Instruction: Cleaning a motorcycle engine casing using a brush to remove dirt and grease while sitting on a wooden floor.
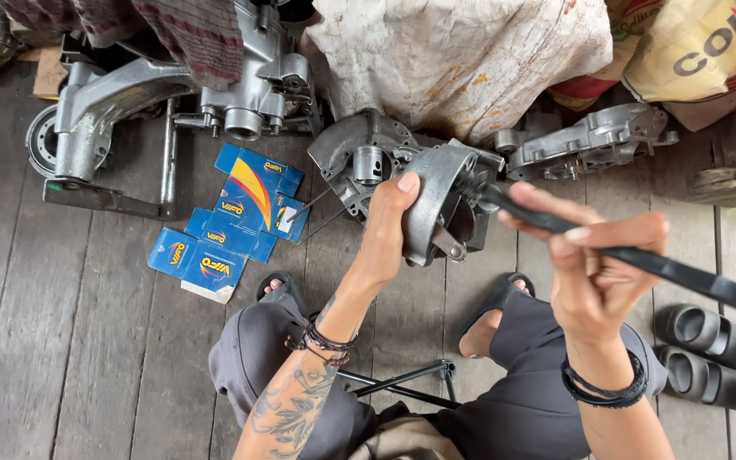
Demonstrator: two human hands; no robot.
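Nearest the camera: the person's two forearms, seated on a low metal-framed stool, knees apart, feet in dark sandals on the plank floor.

Floor, grey weathered boards, carries everything else. Large items at the far edge: a white cloth sack and a yellow printed sack; a silver swing-arm casting at far left; an engine block beside it; a flat crankcase half at right.

Mid-size: a second crankcase piece on the floor, just behind the held part. A spread of blue cardboard boxes, overlapping, left of the knees. A pair of black slide sandals at right.

Held items: grey metal housing, raised over the floor between the knees, tilted. The left hand is clamped on its left edge, thumb over the rim. The right hand is closed around a long black flat-handled tool, whose far tip meets the housing's upper right corner.

Step in hand, as judged: working a fastener or fitting on the housing with the tool. The next move calls for a steady grip from the left hand while the right hand levers or turns without slipping off.
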